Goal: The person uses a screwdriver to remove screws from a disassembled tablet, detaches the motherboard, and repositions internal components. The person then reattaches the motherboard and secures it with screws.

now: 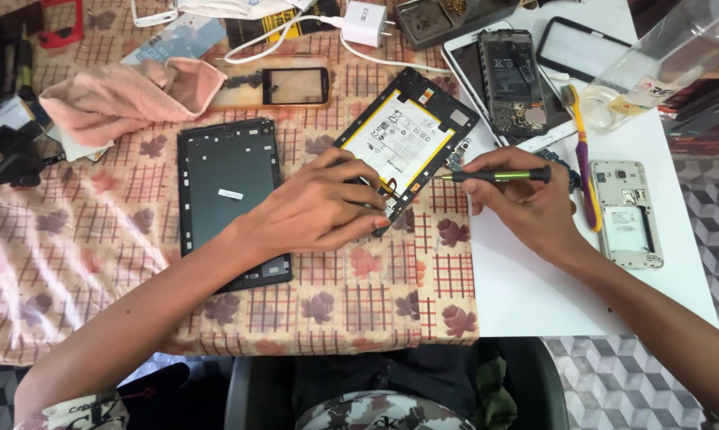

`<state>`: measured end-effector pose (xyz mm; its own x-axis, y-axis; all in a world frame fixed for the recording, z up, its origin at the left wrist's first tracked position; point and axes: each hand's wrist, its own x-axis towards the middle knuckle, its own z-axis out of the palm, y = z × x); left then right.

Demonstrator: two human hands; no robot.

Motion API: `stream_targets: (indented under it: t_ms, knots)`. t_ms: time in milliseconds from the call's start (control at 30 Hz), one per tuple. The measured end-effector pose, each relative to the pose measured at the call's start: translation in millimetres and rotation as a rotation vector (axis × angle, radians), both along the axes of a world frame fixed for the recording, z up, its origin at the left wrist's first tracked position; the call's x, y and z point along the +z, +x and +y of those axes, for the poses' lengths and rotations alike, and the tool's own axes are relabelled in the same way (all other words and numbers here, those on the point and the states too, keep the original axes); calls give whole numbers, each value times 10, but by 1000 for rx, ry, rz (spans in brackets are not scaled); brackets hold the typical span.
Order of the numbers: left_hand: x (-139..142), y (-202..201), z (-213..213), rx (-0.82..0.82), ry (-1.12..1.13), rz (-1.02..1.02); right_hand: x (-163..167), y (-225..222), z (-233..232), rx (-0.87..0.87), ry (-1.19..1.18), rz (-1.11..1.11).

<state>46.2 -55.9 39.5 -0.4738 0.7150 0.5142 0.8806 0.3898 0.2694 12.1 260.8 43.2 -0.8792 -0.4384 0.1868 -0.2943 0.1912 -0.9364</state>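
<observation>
— Why is the left hand [319, 209] flat on the opened tablet [407, 139]?
— It pins the near corner to the surface [359, 302], mid-scene, so it can't slide.
— And the right hand [526, 203]?
— Its grip is clamped on a screwdriver [498, 175], tip at the tablet's right edge.

Single view, head-mounted. Camera looks steeply down from above the seated person's lap, facing forward across the counter [534, 295]. Range is close: both forearms enter from the bottom edge and fill the lower frame. The counter's far edge is cut off at the top; floor shows at the right and lower corners.
</observation>
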Motion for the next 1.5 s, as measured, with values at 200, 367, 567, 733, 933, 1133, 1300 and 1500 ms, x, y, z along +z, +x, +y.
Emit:
stream_targets:
  t_ms: [200, 367, 567, 733, 933, 1133, 1300, 1500]
  knots:
    - [31, 38, 6, 1, 25, -29, 26, -54, -25, 6, -46, 44]
    - [12, 70, 16, 8, -19, 54, 184, -148, 117, 48, -127, 145]
    - [-40, 66, 13, 19, -21, 110, 304, -167, 303, -7, 61, 175]
    - [-85, 53, 31, 31, -36, 159, 280, -178, 305, 7, 71, 195]
    - [-116, 37, 39, 31, -45, 145, 214, -185, 277, -14, 139, 261]
    - [-128, 7, 16, 15, -4, 75, 162, -223, 278, -9, 149, 292]
    - [-159, -12, -20, 47, 10, 96, 173, -218, 301, 1, 92, 229]
    - [-214, -72, -79, 97, 24, 90, 182, -205, 313, -11, 39, 184]
